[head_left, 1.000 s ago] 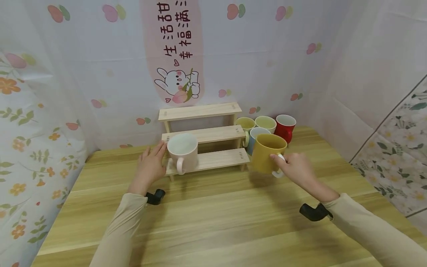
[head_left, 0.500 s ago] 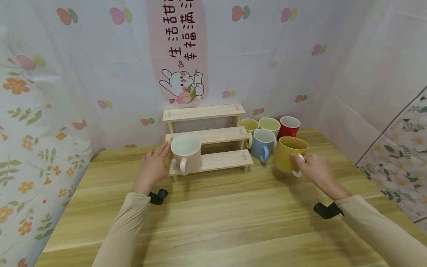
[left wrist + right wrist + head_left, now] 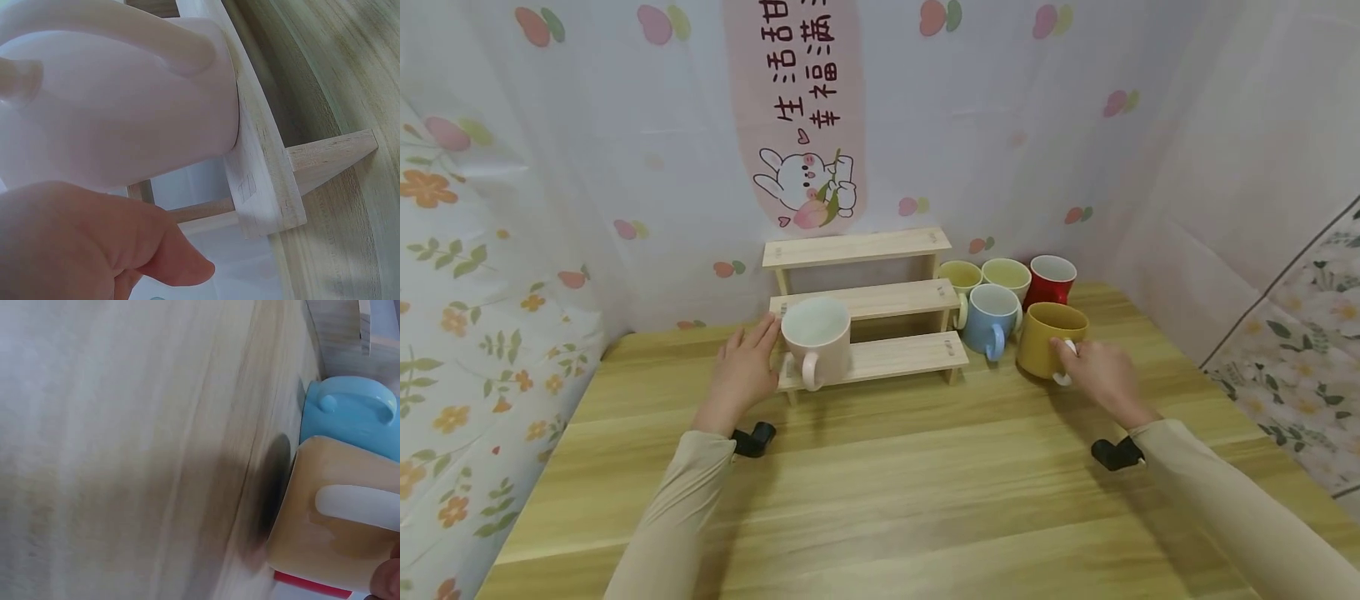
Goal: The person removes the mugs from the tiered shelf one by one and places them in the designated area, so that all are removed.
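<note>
My right hand (image 3: 1099, 375) pinches the white handle of a yellow mug (image 3: 1043, 352), which stands upright close over the table, right of a blue mug (image 3: 985, 321). In the right wrist view the yellow mug (image 3: 337, 519) overlaps the blue mug (image 3: 350, 422), and a dark shadow lies by its base. On the left, my left hand (image 3: 745, 367) rests with fairly straight fingers at the left end of a three-step wooden rack (image 3: 910, 357). Beside it a pale pink mug (image 3: 827, 354) stands on the lowest step; the left wrist view shows its base on the board (image 3: 265, 169).
Behind the blue and yellow mugs stand a yellow-green mug (image 3: 961, 273), a light green mug (image 3: 1009, 275) and a red mug (image 3: 1049, 283). A patterned cloth (image 3: 685, 150) hangs behind the wooden table (image 3: 880, 483). Another floral cloth (image 3: 1300, 333) borders the right side.
My right hand has carried the yellow mug rightward from in front of the blue mug and lowered it beside that mug. The left hand and pink mug stay in place.
</note>
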Demonstrator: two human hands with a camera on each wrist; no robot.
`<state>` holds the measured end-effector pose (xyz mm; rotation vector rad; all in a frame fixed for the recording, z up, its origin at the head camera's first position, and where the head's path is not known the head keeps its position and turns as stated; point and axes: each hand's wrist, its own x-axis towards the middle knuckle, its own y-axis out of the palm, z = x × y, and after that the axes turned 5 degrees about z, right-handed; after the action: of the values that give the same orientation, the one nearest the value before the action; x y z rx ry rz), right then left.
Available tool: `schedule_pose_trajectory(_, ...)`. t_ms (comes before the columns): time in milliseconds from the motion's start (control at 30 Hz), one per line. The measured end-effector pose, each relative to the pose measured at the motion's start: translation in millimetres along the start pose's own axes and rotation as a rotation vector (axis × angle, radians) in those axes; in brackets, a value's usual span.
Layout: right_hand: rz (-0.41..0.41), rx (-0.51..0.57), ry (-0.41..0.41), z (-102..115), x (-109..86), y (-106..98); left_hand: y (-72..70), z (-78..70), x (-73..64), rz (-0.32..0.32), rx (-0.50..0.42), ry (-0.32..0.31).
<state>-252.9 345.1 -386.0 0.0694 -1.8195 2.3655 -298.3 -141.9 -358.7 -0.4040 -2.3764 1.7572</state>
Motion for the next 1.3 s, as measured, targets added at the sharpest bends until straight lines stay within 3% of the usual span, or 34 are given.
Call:
schedule_pose_trajectory(333,0.043,-0.027,0.028,2.4,20.0,0.6,-2.5,3.4,0.7,0.001,0.002,-0.008)
schedule_pose_trajectory(1067,0.137,-0.049,0.111,-2.7,37.7,7.1,0.5,-4.0,2.8,-0.022,-0.017,-0.013)
schedule_pose_trajectory(1300,0.119,-0.061,0.118,2.5,46.3,10.8,-1.8,-0.8,1.4,-0.017,-0.007,-0.027)
